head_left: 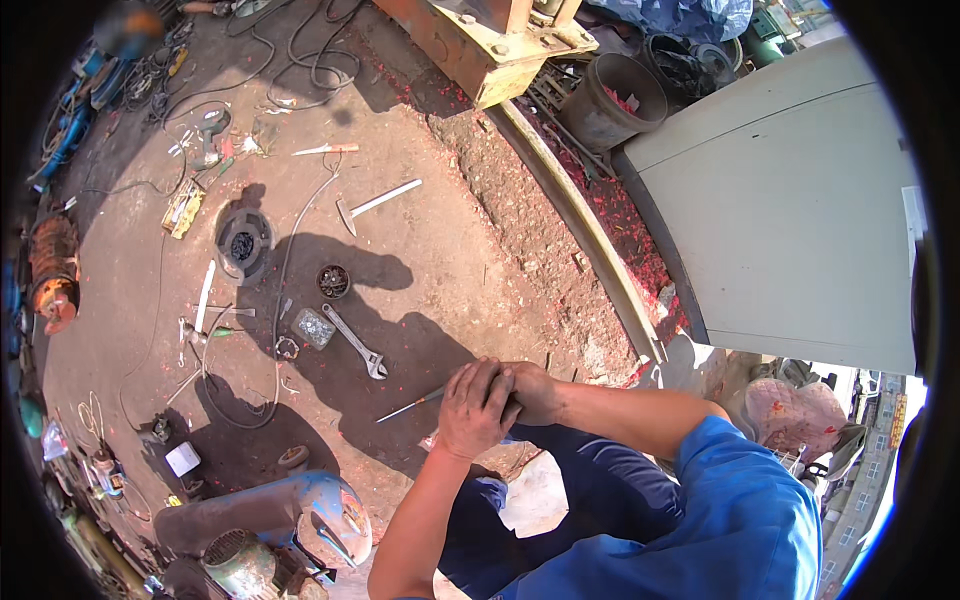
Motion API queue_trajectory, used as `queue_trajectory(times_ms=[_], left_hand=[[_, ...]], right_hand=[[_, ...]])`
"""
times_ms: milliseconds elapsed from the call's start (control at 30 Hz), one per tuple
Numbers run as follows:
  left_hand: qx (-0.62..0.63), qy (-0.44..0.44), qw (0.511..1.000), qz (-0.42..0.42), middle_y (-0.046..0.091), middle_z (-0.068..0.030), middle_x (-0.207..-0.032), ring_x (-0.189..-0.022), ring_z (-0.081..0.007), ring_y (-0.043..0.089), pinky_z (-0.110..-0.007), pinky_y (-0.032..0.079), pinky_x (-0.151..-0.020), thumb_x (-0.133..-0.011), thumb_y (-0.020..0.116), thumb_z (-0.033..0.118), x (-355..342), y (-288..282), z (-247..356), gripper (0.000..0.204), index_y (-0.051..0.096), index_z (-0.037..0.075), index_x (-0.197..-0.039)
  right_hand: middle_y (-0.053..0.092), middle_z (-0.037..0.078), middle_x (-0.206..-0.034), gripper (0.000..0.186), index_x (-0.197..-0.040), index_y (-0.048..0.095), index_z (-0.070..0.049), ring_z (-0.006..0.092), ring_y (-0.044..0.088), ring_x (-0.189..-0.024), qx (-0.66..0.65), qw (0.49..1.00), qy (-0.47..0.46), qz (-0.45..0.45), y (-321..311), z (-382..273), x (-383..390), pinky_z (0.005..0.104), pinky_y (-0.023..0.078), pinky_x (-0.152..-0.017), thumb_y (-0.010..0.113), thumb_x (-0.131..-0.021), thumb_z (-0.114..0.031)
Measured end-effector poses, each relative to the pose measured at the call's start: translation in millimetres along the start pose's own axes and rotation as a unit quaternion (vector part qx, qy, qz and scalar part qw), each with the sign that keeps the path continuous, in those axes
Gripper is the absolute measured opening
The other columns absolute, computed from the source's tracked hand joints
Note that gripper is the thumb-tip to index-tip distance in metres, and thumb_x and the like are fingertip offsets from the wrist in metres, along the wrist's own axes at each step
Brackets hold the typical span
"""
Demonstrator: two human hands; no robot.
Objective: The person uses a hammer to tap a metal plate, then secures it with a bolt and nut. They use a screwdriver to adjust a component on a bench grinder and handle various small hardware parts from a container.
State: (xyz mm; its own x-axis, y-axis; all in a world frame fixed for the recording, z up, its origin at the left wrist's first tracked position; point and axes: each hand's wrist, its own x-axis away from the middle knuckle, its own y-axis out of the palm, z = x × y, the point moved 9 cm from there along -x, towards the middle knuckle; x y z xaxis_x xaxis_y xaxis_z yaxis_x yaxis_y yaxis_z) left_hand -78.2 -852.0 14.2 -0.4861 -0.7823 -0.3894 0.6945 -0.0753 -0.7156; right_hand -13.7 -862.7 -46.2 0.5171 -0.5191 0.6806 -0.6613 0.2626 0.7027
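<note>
My left hand (474, 412) and my right hand (534, 393) are pressed together in front of my knees, the left fingers bent over the right hand. Whatever lies between the palms is hidden. Just left of them a thin screwdriver-like tool (408, 406) points away, its handle end running up to my left hand; whether it is held or lies on the ground I cannot tell. Farther left on the ground are a large adjustable wrench (354, 341), a clear box of small metal parts (314, 328) and a round tin of fasteners (333, 281). A hammer (376, 205) lies beyond.
A blue machine housing (320, 500) stands at lower left beside a motor (240, 562). Cables (285, 262) loop across the ground around a round metal part (243, 243). At right are a steel rail (590, 240), a bucket (612, 100) and a large grey cabinet (780, 210).
</note>
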Motion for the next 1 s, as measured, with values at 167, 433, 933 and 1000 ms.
queue_trajectory(times_ms=[167,433,933,1000], left_hand=[[0.026,-0.326,0.919,-0.219,0.060,-0.0230,-0.110,-0.103,-0.0382,0.059,-0.047,0.045,-0.090,-0.085,0.063,0.030,-31.6,-18.6,-56.6,0.042,0.058,0.003,-0.118],[0.049,-0.564,0.757,-0.327,0.065,-0.0179,-0.091,-0.082,-0.0313,0.062,-0.038,0.050,-0.072,-0.081,0.061,0.022,176.0,-71.8,-119.5,0.027,0.066,0.002,-0.098],[0.272,-0.648,0.694,-0.157,0.066,-0.0081,-0.082,-0.067,-0.0149,0.061,-0.025,0.047,-0.060,-0.088,0.063,0.018,-66.0,-93.4,-224.1,0.028,0.064,-0.004,-0.104],[0.303,-0.646,0.692,-0.105,0.065,-0.0071,-0.084,-0.069,-0.0132,0.060,-0.024,0.045,-0.060,-0.088,0.063,0.019,-129.6,-111.2,-240.6,0.029,0.062,-0.003,-0.108]], right_hand=[[0.062,0.013,-0.117,0.034,-0.122,0.054,-0.001,0.0198,0.062,-0.102,0.108,0.989,-0.080,0.056,3.4,-87.4,80.1,0.0348,0.051,-0.086,0.057,-0.090,-0.011],[0.070,0.010,-0.101,0.028,-0.116,0.058,-0.003,0.0184,0.067,-0.082,0.183,0.939,-0.081,0.279,-19.6,-198.8,109.5,0.0316,0.054,-0.071,0.055,-0.091,-0.017],[0.070,0.015,-0.098,0.042,-0.119,0.058,0.003,0.0223,0.069,-0.089,0.336,0.835,-0.201,0.387,18.1,-434.9,35.2,0.0338,0.053,-0.081,0.056,-0.087,-0.024],[0.068,0.018,-0.107,0.047,-0.123,0.056,0.002,0.0277,0.066,-0.100,0.339,0.811,-0.227,0.419,23.6,-482.1,16.6,0.0370,0.050,-0.090,0.057,-0.086,-0.027]])
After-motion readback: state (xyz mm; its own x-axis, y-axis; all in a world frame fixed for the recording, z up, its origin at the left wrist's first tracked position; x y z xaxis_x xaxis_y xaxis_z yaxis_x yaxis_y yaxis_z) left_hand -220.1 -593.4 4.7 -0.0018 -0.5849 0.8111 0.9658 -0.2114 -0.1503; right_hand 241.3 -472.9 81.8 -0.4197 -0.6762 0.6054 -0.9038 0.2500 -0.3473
